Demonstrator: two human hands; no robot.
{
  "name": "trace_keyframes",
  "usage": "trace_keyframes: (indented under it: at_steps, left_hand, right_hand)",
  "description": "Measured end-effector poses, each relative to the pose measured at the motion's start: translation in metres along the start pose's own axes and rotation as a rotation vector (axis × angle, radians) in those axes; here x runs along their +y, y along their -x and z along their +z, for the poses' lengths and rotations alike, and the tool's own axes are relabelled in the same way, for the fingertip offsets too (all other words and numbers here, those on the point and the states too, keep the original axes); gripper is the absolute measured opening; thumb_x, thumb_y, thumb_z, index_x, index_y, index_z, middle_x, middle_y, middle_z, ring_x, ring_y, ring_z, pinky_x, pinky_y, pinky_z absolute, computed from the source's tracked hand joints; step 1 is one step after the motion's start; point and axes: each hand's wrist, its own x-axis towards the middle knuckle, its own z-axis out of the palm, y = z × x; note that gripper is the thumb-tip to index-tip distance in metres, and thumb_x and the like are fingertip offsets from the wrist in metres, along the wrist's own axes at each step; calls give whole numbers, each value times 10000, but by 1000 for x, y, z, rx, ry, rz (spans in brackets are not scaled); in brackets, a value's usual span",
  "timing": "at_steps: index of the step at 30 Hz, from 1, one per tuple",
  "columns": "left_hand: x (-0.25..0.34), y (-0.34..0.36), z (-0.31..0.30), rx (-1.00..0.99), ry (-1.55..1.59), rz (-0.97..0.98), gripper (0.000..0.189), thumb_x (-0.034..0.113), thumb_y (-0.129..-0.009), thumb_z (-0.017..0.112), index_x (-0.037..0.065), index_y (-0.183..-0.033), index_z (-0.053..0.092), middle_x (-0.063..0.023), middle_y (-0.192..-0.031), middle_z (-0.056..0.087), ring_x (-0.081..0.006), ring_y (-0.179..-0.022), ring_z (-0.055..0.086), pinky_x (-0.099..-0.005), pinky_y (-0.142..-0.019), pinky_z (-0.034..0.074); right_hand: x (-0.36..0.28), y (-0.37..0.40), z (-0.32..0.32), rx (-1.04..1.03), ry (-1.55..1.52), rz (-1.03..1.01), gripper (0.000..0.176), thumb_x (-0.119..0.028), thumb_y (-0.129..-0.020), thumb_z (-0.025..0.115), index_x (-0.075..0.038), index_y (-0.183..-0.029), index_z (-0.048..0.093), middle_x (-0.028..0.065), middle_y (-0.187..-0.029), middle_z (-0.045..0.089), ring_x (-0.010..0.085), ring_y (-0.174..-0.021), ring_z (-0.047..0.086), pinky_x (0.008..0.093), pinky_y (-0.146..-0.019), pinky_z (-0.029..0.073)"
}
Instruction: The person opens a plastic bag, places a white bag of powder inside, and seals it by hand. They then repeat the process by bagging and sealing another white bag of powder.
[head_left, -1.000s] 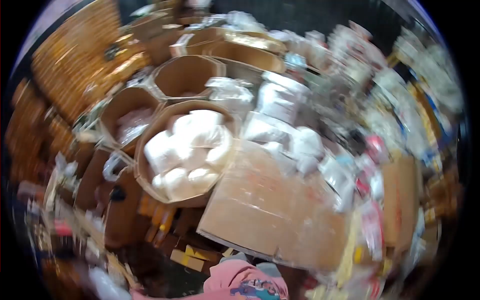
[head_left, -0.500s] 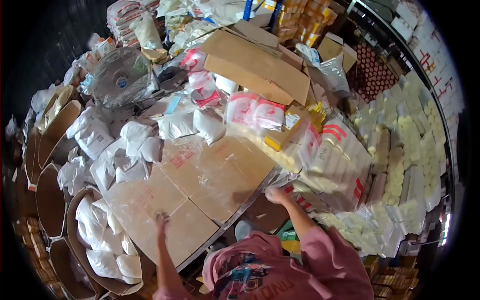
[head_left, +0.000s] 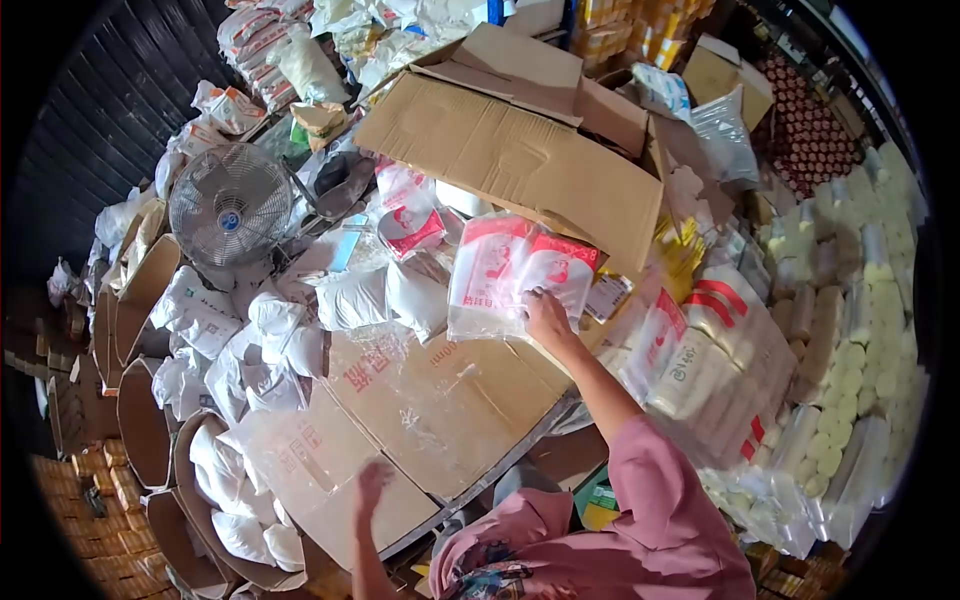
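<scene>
My right hand (head_left: 547, 318) reaches over a stack of clear plastic bags (head_left: 492, 275) printed in red and white. Its fingers are curled onto the lower part of the bags and look pinched on a plastic bag. Over the near part of the flattened cardboard (head_left: 415, 420), my left hand (head_left: 372, 485) is raised and slightly blurred. Its thumb stands apart from the fingers, and I see nothing in it. Filled white bags (head_left: 352, 298) lie along the far edge of the cardboard.
A large brown carton (head_left: 500, 150) lies behind the printed bags. On the left are a fan (head_left: 230, 205) and an open carton (head_left: 190, 500) holding filled white bags. Wrapped packs (head_left: 715, 370) are piled on the right, beside clear sleeves of pale round items (head_left: 850, 390).
My right hand has moved from the cardboard's near right edge up onto the printed bags. My left hand has moved slightly right and nearer to me. The view has shifted.
</scene>
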Motion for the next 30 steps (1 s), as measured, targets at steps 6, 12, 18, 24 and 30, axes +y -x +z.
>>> trace_keyframes:
  at_steps: [6, 12, 18, 24, 30]
  left_hand:
    - [-216, 170, -21, 318, 203, -837, 233, 238, -917, 553, 81, -1076, 618, -88, -913, 671, -227, -747, 635, -336, -613, 521]
    - [-177, 211, 11, 446, 244, -930, 222, 208, -900, 577, 55, -1055, 621, -81, -890, 664, -205, -759, 636, -326, -627, 522]
    - [-107, 146, 42, 401, 265, -611, 214, 178, -882, 601, 29, -1034, 624, -74, -866, 658, -184, -770, 637, -316, -641, 524]
    - [48, 29, 120, 120, 104, -166, 259, 192, -961, 544, -6, -1121, 591, -111, -979, 671, -183, -873, 655, -289, -733, 516]
    - [92, 6, 173, -81, 62, -41, 226, 143, -956, 542, -15, -1108, 599, -110, -964, 681, -184, -859, 662, -299, -740, 522]
  right_hand:
    - [20, -27, 27, 332, 336, -360, 234, -113, -799, 591, -56, -1018, 654, 140, -999, 627, 313, -967, 598, 470, -829, 484]
    - [52, -55, -7, -89, 107, -171, 116, -71, -777, 560, -66, -843, 655, 146, -878, 637, 324, -884, 636, 436, -736, 520]
    - [41, -9, -34, -82, 249, -199, 331, -229, -808, 666, -49, -1079, 611, 170, -1182, 570, 357, -1078, 567, 462, -849, 489]
    - [48, 31, -6, -135, 423, -264, 261, -143, -785, 611, -26, -1019, 608, 155, -1028, 587, 335, -971, 585, 452, -820, 493]
    - [47, 38, -14, -47, 112, -304, 117, -57, -769, 566, -10, -860, 623, 159, -848, 624, 323, -815, 639, 414, -718, 529]
